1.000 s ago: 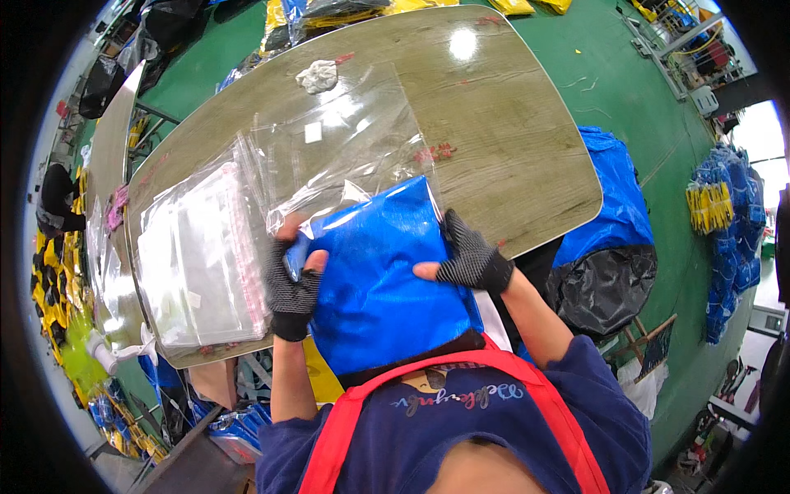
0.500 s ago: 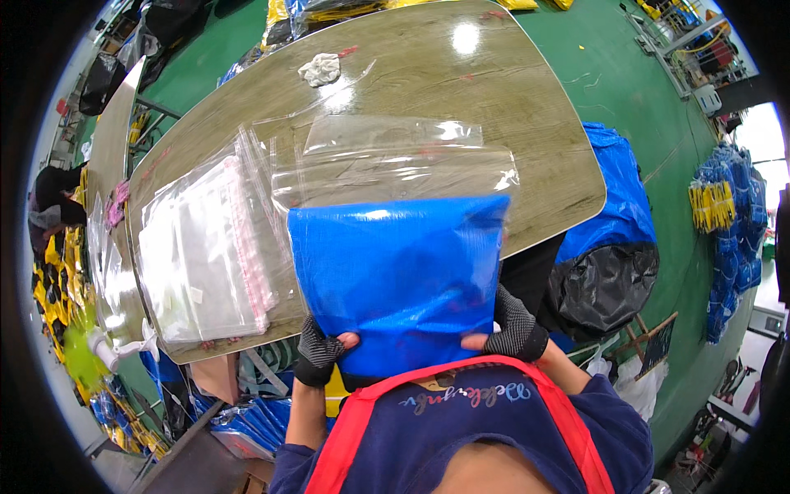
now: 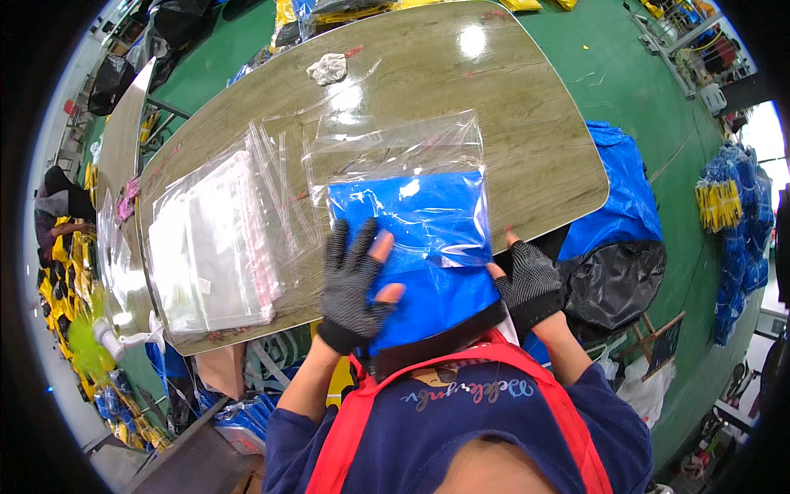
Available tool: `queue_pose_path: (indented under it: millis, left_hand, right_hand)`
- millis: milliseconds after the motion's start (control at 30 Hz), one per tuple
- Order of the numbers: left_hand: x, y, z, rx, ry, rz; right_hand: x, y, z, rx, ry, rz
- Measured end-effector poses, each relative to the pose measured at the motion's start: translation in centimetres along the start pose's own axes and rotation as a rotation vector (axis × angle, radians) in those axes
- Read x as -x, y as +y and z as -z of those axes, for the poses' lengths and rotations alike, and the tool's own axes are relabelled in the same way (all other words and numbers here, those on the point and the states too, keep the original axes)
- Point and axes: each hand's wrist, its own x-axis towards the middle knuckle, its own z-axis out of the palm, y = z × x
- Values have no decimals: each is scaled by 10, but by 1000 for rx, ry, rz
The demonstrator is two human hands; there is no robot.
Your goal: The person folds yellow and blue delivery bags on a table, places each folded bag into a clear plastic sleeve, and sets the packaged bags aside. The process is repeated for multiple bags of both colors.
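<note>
A folded blue tarpaulin-like item (image 3: 432,300) with a black near end lies at the table's front edge, close against my body. Its far part sits inside a clear plastic bag (image 3: 395,156), whose far end extends past the blue onto the tabletop. My left hand (image 3: 355,284), in a grey-black glove with bare fingertips, rests with spread fingers on the item's left side and the bag. At the right edge, my right hand (image 3: 528,280), gloved the same way, has thumb and forefinger apart; the thumb touches the blue item's side. Its other fingers are partly hidden.
A stack of clear plastic bags (image 3: 210,247) lies left on the wood-patterned table (image 3: 535,148). A crumpled white wad (image 3: 327,69) sits farther back. Right of the table stands a large blue-and-black bag (image 3: 617,247). A small white fan (image 3: 123,337) is at the left edge.
The far part of the blue item has gone into the clear bag. My left hand has moved from its near corner up onto it and opened; my right hand has shifted up along the right edge.
</note>
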Motion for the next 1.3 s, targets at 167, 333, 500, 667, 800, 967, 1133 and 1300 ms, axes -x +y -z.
queue_pose_path:
  millis: [167, 333, 500, 667, 800, 967, 1133, 1300]
  left_hand:
    - [12, 6, -56, 46, 36, 31]
    - [6, -50, -61, 738, 448, 490]
    - [-17, -67, -41, 1353, 51, 654]
    - [79, -12, -42, 1408, -84, 679]
    - [98, 13, -33, 1198, -236, 430]
    - [97, -30, -51, 1271, -368, 512]
    - [28, -60, -29, 1607, 50, 569]
    - [19, -30, -43, 1382, -23, 589]
  right_hand:
    - [-10, -30, 8, -53, -156, 506]
    - [-38, 13, -18, -986, 296, -197]
    - [-41, -11, 1, -960, -357, -127]
    - [71, 16, 9, -1225, -541, -31]
    - [90, 12, -2, -1185, -496, -195]
    - [71, 18, -20, -981, -544, -345]
    - [40, 19, 3, -957, -765, 181]
    - [-14, 0, 30, -1342, -464, -320]
